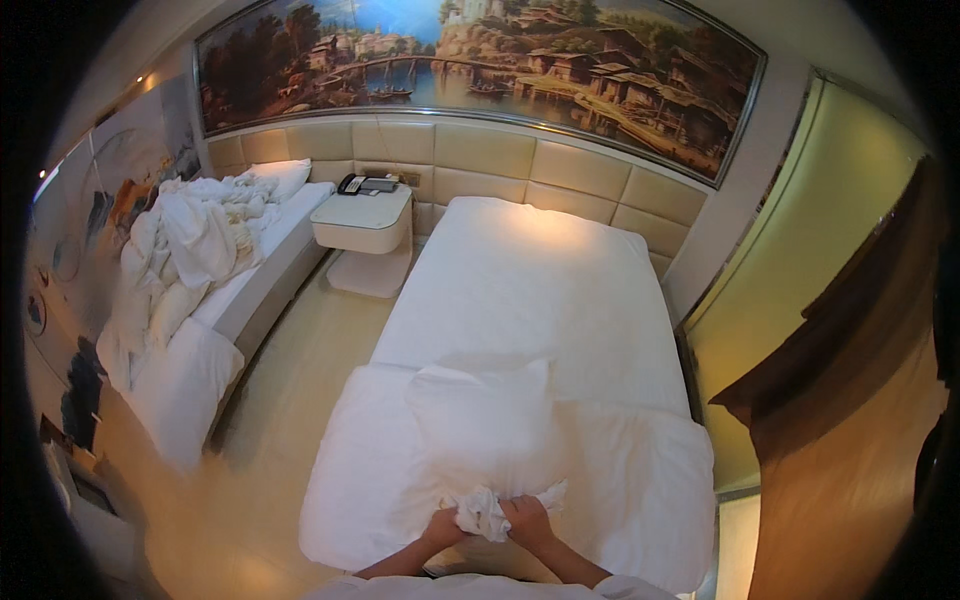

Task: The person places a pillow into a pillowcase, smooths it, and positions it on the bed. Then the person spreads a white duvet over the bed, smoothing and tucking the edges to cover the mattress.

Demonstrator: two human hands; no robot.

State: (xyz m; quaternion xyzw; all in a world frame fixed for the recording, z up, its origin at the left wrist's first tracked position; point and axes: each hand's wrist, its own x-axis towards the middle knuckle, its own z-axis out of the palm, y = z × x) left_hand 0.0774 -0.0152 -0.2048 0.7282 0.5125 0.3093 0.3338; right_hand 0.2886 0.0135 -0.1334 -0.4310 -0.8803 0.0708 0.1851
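Near the foot of a bed, my left hand (445, 529) and my right hand (528, 519) grip a bunched end of white cloth (482, 513) between them. The cloth adjoins a white pillow (480, 412), which lies on the bed's folded white duvet (637, 480); whether the bunch is the pillowcase's open end, I cannot tell. Past the duvet a smooth white sheet (525, 300) covers the mattress up to the padded headboard. Both forearms come in from the bottom edge of the view.
A second bed at left bears a rumpled white duvet (195, 232) and a pillow (281, 178). Between the beds stands a white nightstand (360, 221) with a telephone (351, 184). A brown curtain (832, 420) hangs at right. A framed landscape picture (480, 67) is above the headboard.
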